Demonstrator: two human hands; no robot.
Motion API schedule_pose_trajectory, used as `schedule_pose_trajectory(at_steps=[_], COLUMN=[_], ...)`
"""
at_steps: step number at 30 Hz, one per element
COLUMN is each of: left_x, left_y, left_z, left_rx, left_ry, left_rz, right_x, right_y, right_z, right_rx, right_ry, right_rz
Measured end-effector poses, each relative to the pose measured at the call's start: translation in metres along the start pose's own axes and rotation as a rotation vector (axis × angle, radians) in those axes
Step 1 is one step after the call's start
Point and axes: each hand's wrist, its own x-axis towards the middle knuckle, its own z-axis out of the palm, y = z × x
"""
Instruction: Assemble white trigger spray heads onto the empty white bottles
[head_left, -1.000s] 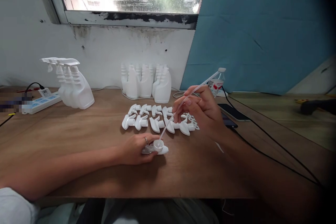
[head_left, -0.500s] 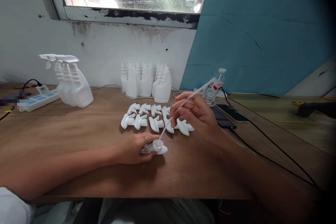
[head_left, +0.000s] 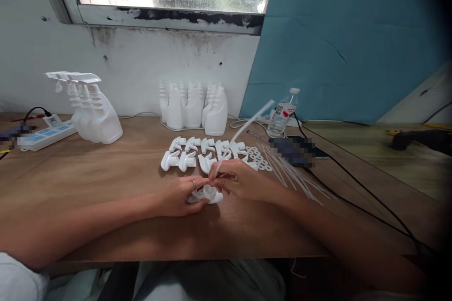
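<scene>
My left hand (head_left: 189, 196) is closed around a white trigger spray head (head_left: 216, 196) lying on the table near its front edge. Over the spray head's round collar, my right hand (head_left: 233, 178) pinches a thin white plastic tube (head_left: 243, 128) close to its lower end. The tube rises at a slant to the right. Its bottom end is hidden by the fingers, at or in the collar. Just beyond my hands are two rows of more white spray heads (head_left: 187, 162). To their right lie several small white rings (head_left: 260, 160) and a spread of loose tubes (head_left: 287, 169).
White bottles (head_left: 216, 113) stand against the wall; others with spray heads fitted (head_left: 106, 117) stand at left beside a power strip (head_left: 47, 135). A water bottle (head_left: 280, 120), phones (head_left: 294, 152) and black cables (head_left: 367, 197) are at right.
My right hand has come down and left along the tube to the collar, now gripping it low. The rings and loose tubes it covered are visible. My left hand keeps its hold.
</scene>
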Motion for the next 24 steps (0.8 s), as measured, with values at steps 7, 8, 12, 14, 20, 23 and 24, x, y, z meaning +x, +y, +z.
schedule_pose_trajectory(at_steps=[7, 8, 12, 14, 20, 23, 24], left_x=[0.0012, 0.0008, -0.0008, -0.0012, -0.0009, -0.0002, 0.0001], left_y=[0.0055, 0.0054, 0.0023, 0.0012, 0.0035, 0.0065, 0.0076], left_z=[-0.0038, -0.0036, -0.0018, -0.0013, -0.0037, -0.0052, -0.0056], left_rx=[-0.002, 0.003, 0.019, 0.014, -0.024, -0.03, -0.027], left_ry=[-0.018, -0.018, -0.012, -0.007, -0.028, -0.027, -0.028], left_rz=[-0.01, -0.008, -0.014, -0.009, -0.028, -0.025, -0.023], right_x=[0.0012, 0.0015, 0.0016, 0.0016, 0.0033, 0.0042, 0.0044], right_y=[-0.0052, -0.0043, -0.0003, 0.0008, 0.0012, 0.001, 0.001], right_z=[0.002, 0.0016, -0.0002, -0.0006, 0.0003, 0.0013, 0.0016], right_rx=[-0.034, -0.036, -0.061, -0.077, -0.076, -0.082, -0.097], right_ry=[0.022, 0.02, -0.019, -0.038, -0.053, -0.072, -0.076], right_rz=[0.011, 0.015, 0.019, 0.028, 0.024, -0.006, -0.016])
